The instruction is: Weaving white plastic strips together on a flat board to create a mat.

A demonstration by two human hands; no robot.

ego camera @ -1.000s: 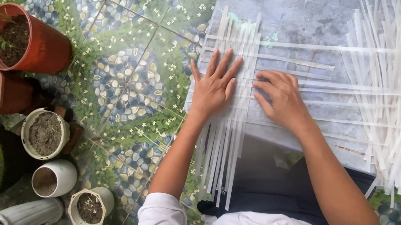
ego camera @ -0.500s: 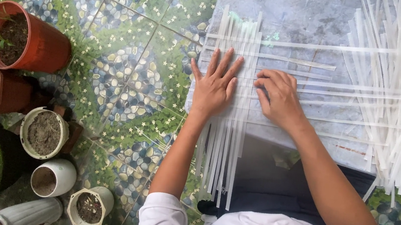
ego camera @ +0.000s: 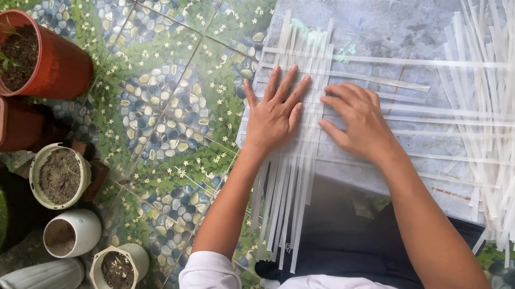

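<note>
1. Almost nothing has changed over the last second: both hands lie where they lay, and the woven patch of pale strips (ego camera: 297, 104) under them has not shifted. The weaving looks paused on a pressing-down step, with only a few crosswise strips laid in.
2. On the far left, red-brown plant pots (ego camera: 37, 61) and small white pots (ego camera: 73, 232) of soil stand on the pebble-patterned floor tiles (ego camera: 167, 90), well apart from the work.
3. The left hand (ego camera: 274, 111) is spread wide and flat, fingers fanned, palm pressing on the upright bundle of strips; it grips nothing.
4. The right hand (ego camera: 359, 120), just beside it, is loosely curled, its fingertips resting on the crosswise strips where they meet the bundle. I cannot tell whether it pinches one.
5. The woven patch rests on a grey slab (ego camera: 378, 23) that serves as a desk, its long ends hanging over the near edge.
6. At the right lies a loose heap of spare strips (ego camera: 510, 107), untouched.
</note>
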